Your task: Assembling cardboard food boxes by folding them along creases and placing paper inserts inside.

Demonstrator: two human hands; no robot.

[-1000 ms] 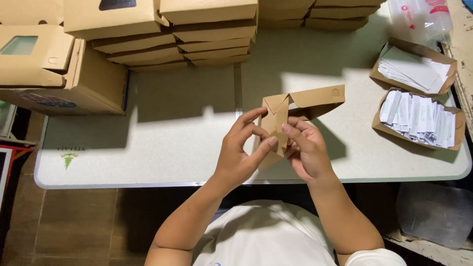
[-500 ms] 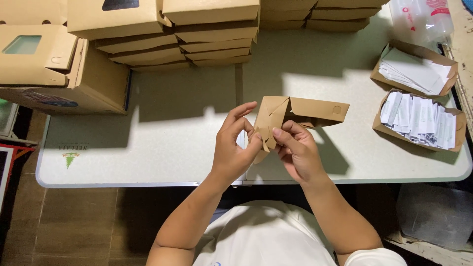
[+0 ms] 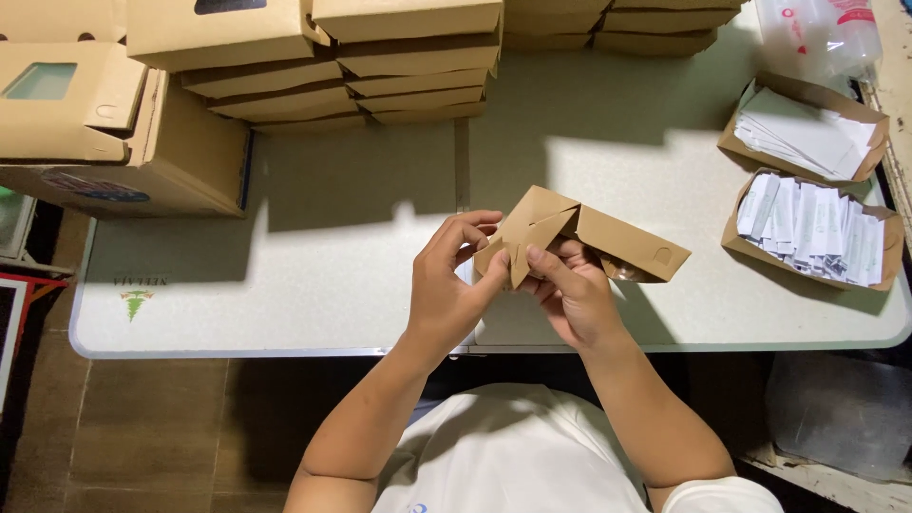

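I hold a flat brown cardboard box blank (image 3: 608, 237) above the near edge of a white folding table (image 3: 313, 275). My left hand (image 3: 446, 285) pinches its folded left end with thumb and fingers. My right hand (image 3: 570, 290) grips the same end from below, thumb pressing on a flap. The long part of the box sticks out to the right and has a small slot near its tip.
Stacks of folded brown boxes (image 3: 380, 57) line the table's far side. A larger carton with a windowed box on top (image 3: 85, 123) stands at the left. Two open brown trays of white paper packets (image 3: 812, 228) (image 3: 803, 128) sit at the right, with a clear plastic bag (image 3: 817, 33) behind.
The box has turned from tilted up to lying more level, its long end now pointing right and slightly down. Both hands have shifted their grip on the folded left end.
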